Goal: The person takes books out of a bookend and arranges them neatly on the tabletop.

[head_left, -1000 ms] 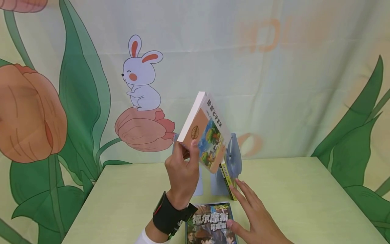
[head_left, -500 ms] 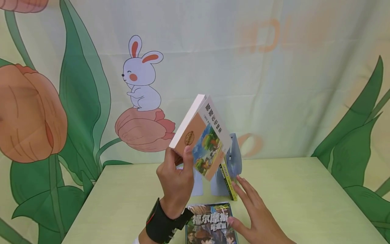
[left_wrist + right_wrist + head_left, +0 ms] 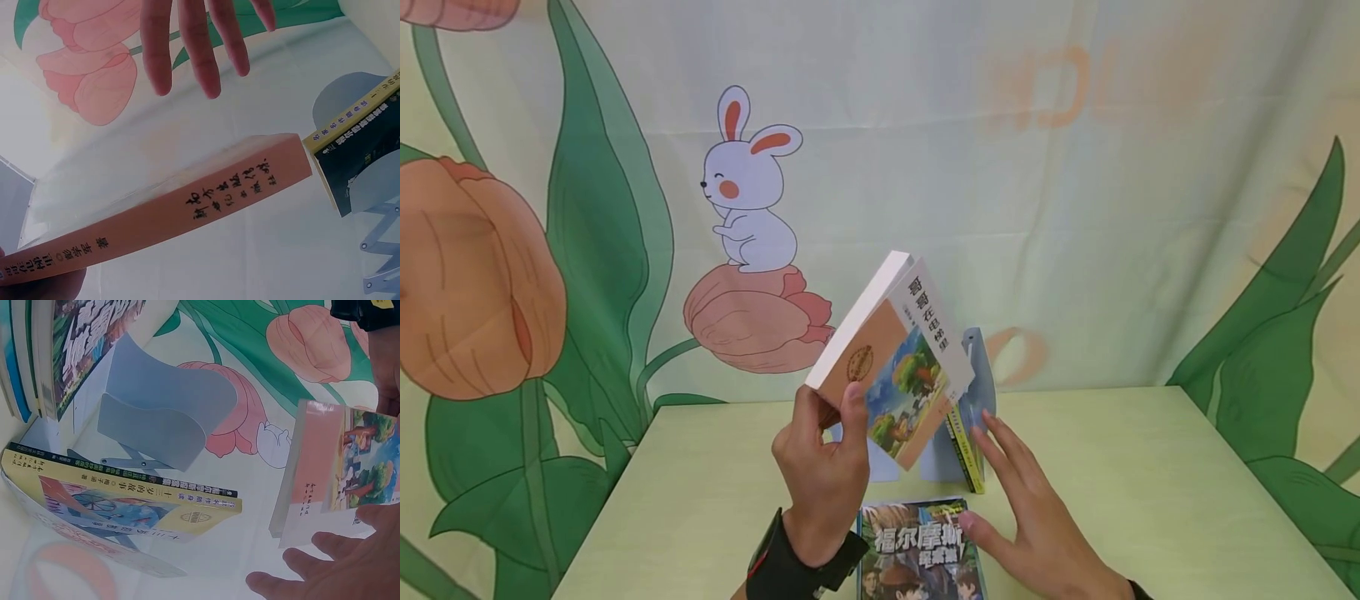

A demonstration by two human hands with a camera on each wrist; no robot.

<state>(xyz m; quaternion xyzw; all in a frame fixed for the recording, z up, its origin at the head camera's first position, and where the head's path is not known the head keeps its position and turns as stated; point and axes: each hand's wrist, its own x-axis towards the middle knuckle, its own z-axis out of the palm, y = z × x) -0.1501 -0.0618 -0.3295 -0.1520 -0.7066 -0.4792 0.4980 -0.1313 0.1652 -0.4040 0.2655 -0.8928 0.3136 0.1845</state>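
My left hand (image 3: 827,475) grips a paperback book (image 3: 917,375) by its lower left corner, thumb on the front cover. The book is tilted in the air, its cover orange and white with a picture of trees. Its orange spine faces the left wrist view. My right hand (image 3: 1037,517) hovers with spread fingers to the right of the book, holding nothing. Behind them on the table stands a blue-grey expandable bookend (image 3: 169,406). A yellow book (image 3: 125,509) and a dark-spined book (image 3: 187,481) lean together by its right-hand panel. The held book partly hides the bookend in the head view.
A stack of books (image 3: 917,550) with a dark comic-style cover on top lies at the near edge of the pale green table (image 3: 1150,492). A printed curtain (image 3: 880,125) with a rabbit and tulips hangs behind the table.
My left hand has moved down and a little left with the book, whose cover now faces the head camera more. My right hand has shifted only slightly.
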